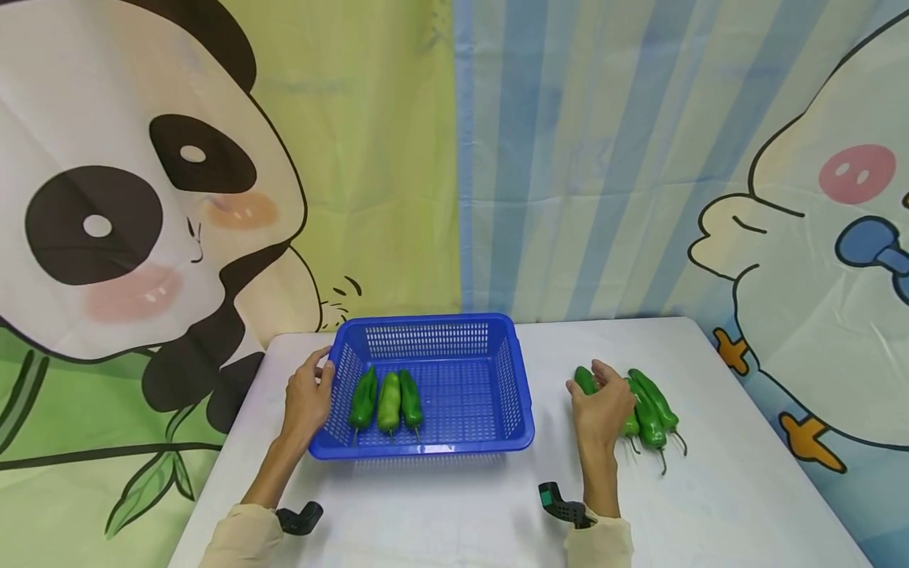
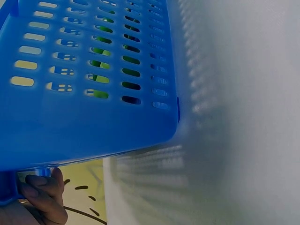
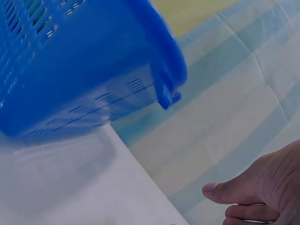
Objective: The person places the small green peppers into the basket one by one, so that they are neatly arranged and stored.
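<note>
My left hand (image 1: 308, 398) grips the left rim of a blue plastic basket (image 1: 454, 448). Its curled fingers (image 2: 47, 199) show under the rim in the left wrist view. Inside the basket, at its left side, lie three green peppers (image 1: 389, 402), side by side. To the right, my right hand (image 1: 602, 406) is over a group of green peppers (image 1: 649, 414) on the table, partly hiding them. One green pepper (image 1: 585, 380) shows between its spread thumb and fingers. In the right wrist view no pepper is seen in this hand (image 3: 262, 192).
The white table (image 1: 454, 521) carries the basket and the loose peppers. Behind it hangs a curtain (image 1: 568, 158) printed with cartoon animals and stripes. A black wrist device (image 1: 564, 505) sits by each sleeve.
</note>
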### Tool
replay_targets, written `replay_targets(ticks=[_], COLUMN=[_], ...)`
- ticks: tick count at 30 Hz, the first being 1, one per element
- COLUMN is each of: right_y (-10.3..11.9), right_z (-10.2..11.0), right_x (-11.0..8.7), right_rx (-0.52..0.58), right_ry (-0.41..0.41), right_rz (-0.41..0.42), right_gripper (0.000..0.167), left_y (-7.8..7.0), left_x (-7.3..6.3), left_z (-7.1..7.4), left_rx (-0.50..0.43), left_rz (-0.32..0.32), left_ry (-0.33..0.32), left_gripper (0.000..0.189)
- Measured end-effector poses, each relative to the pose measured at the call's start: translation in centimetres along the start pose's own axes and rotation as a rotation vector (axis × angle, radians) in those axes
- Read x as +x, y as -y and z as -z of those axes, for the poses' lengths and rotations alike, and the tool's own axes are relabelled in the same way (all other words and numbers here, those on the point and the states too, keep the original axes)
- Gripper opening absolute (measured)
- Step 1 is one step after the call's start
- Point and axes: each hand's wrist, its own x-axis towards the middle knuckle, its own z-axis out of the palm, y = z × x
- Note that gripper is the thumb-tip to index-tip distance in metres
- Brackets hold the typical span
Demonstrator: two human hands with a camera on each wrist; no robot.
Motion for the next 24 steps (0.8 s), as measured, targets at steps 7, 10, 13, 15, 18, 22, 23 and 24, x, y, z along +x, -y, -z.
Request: replay_targets(ticks=[7, 10, 13, 15, 18, 22, 23, 24], right_y=[-1.4, -1.9, -2.3, -2.5, -2.9, -3.1, -3.1, -3.2], right_z=[-0.1, -0.2, -0.3, -0.5, -0.8, -1.3, -1.4, -1.5], right_x=[0.3, 0.3, 0.2, 0.1, -0.1, -0.4, -0.4, -0.5], right_rx=[-0.054, -0.081, -0.115, -0.149, -0.193, -0.214, -0.216, -0.221], right_ry=[-0.022, -0.022, -0.016, 0.004, 0.023, 0.029, 0.026, 0.026], right_rz=[-0.016, -0.023, -0.04, -0.057, -0.067, -0.043, -0.035, -0.027], right_gripper=[0.056, 0.057, 0.059, 0.059, 0.057, 0.049, 0.047, 0.045], left_y=[0.0, 0.0, 0.0, 0.0, 0.0, 0.0, 0.0, 0.0], left_x=[0.0, 0.0, 0.0, 0.0, 0.0, 0.0, 0.0, 0.0], left_z=[0.1, 0.1, 0.1, 0.1, 0.1, 0.1, 0.0, 0.0], left_rx=[0.0, -0.004, -0.004, -0.003, 0.001, -0.001, -0.002, -0.002], left_rz=[0.011, 0.009, 0.006, 0.008, 0.011, 0.012, 0.012, 0.011], left_ry=[0.018, 0.015, 0.014, 0.017, 0.017, 0.016, 0.015, 0.013], left_gripper=[0.048, 0.048, 0.047, 0.047, 0.047, 0.047, 0.047, 0.047])
